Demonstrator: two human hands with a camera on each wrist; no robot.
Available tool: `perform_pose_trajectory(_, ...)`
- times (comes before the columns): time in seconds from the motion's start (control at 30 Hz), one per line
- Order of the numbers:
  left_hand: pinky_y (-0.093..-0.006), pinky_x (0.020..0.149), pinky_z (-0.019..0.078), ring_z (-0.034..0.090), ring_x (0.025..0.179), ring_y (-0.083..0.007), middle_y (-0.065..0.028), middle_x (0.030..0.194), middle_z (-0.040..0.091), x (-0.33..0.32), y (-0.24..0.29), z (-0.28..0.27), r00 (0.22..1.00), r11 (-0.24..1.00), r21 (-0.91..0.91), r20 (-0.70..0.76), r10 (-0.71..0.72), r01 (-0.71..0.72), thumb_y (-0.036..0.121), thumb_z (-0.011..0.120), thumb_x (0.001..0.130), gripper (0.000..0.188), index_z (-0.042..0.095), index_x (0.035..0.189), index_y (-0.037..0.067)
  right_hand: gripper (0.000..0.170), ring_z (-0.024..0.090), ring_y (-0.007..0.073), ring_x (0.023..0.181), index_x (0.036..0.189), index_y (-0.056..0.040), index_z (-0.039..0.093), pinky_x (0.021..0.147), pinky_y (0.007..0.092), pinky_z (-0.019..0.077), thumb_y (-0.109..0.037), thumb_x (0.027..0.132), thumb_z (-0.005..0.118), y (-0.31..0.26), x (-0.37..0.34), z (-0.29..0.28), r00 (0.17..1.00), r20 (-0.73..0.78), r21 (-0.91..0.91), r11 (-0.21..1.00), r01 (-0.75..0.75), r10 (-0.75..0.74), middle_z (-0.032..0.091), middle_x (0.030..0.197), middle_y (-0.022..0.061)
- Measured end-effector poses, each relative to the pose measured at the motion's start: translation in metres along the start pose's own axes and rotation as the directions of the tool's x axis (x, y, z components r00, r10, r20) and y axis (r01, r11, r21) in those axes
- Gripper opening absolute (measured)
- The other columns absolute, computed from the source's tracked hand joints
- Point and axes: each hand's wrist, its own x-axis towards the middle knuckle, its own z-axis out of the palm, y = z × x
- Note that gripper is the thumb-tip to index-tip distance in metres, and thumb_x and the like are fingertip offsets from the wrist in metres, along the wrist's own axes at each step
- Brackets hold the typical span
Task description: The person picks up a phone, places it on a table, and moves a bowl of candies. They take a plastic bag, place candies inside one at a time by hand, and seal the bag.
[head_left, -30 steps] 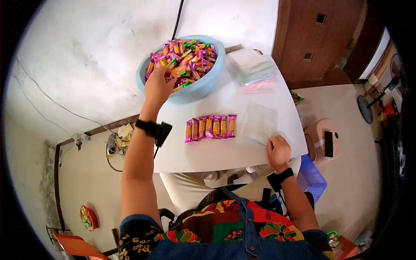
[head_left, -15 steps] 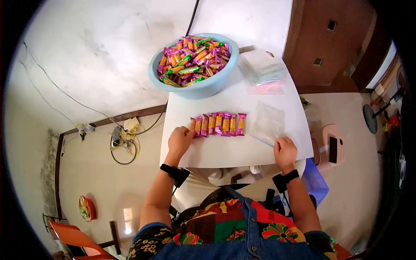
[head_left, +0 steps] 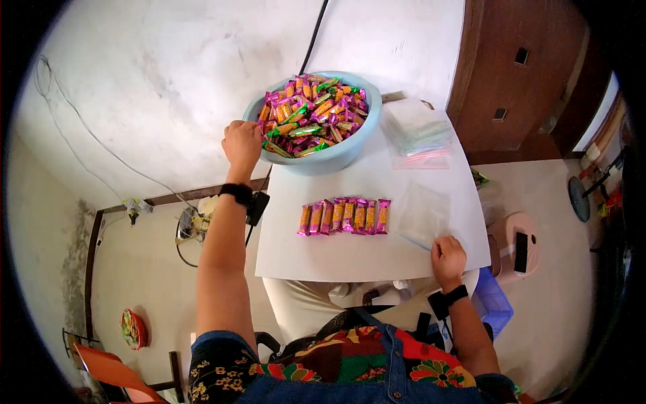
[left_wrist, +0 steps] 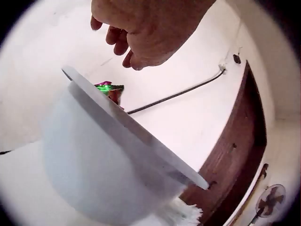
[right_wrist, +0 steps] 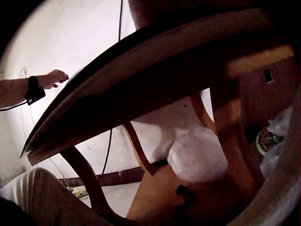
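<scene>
My left hand (head_left: pixel 242 143) is at the left rim of a light blue basin (head_left: pixel 350 158), heaped with candy bars (head_left: pixel 316 114) in purple, orange and green wrappers. In the left wrist view its loosely bent fingers (left_wrist: pixel 120 44) hang above the rim with nothing between them. Several purple-and-orange bars (head_left: pixel 348 217) stand side by side in a row on the white table. My right hand (head_left: pixel 449 261) rests at the table's front edge, fingers curled at the lower corner of a clear plastic bag (head_left: pixel 422 214); I cannot tell whether they pinch it.
A stack of clear zip bags (head_left: pixel 420 145) lies at the back right of the table (head_left: pixel 323 259). The wall stands right behind the basin. Below the tabletop, a filled plastic bag (right_wrist: pixel 197 155) sits on a wooden surface. A blue crate (head_left: pixel 490 303) is by the right knee.
My left hand went from the basin to the row's left end, then back up to the basin's left rim. The row gained a bar at its left end. My right hand stayed by the bag.
</scene>
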Motion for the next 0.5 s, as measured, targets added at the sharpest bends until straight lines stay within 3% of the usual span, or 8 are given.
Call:
perform_pose_trajectory(0.17,-0.0496,0.086,0.0447,0.054,0.111,-0.0276,-0.0064,0.109,0.064,0.024,0.006,0.020,0.950,0.971,0.204,0.261,-0.173,0.121,0.034,0.067,0.082,0.022,0.074,0.094,0.017,0.008,0.059,0.0351,0.077,0.080,-0.0063,0.059,0.068,0.0461,0.0483,-0.008,0.076,0.065,0.000,0.002,0.000,1.000,-0.002,-0.007,1.000,-0.010,0.010,0.059,0.080,0.0133)
perform_pose_trajectory(0.27,-0.0497,0.085,0.0454,0.056,0.111,-0.0280,-0.0066,0.109,0.065,0.030,0.011,0.031,0.909,0.952,0.245,0.327,-0.260,0.185,0.036,0.067,0.084,0.023,0.073,0.096,0.017,0.008,0.059,0.0349,0.077,0.081,-0.0066,0.059,0.068,0.0460,0.0482,-0.008,0.076,0.065,0.002,-0.001,0.000,1.000,0.006,-0.006,1.000,-0.012,0.013,0.059,0.080,0.0130)
perform_pose_trajectory(0.37,-0.0493,0.084,0.0460,0.058,0.108,-0.0286,-0.0073,0.104,0.067,0.029,0.006,0.041,0.884,0.944,0.242,0.355,-0.303,0.226,0.037,0.067,0.084,0.025,0.073,0.098,0.018,0.007,0.058,0.0347,0.077,0.080,-0.0065,0.059,0.068,0.0459,0.0481,-0.008,0.077,0.065,-0.002,0.002,-0.002,1.000,0.001,0.000,1.000,-0.015,0.015,0.059,0.080,0.0129)
perform_pose_trajectory(0.5,-0.0507,0.079,0.0475,0.063,0.097,-0.0319,-0.0104,0.096,0.068,0.023,-0.003,0.050,0.942,0.965,0.138,0.227,-0.248,0.221,0.034,0.066,0.085,0.021,0.070,0.091,0.014,0.007,0.058,0.0347,0.076,0.081,-0.0057,0.058,0.068,0.0454,0.0479,-0.007,0.078,0.064,-0.002,0.003,-0.004,1.000,0.005,-0.026,1.000,-0.013,0.013,0.059,0.080,0.0129)
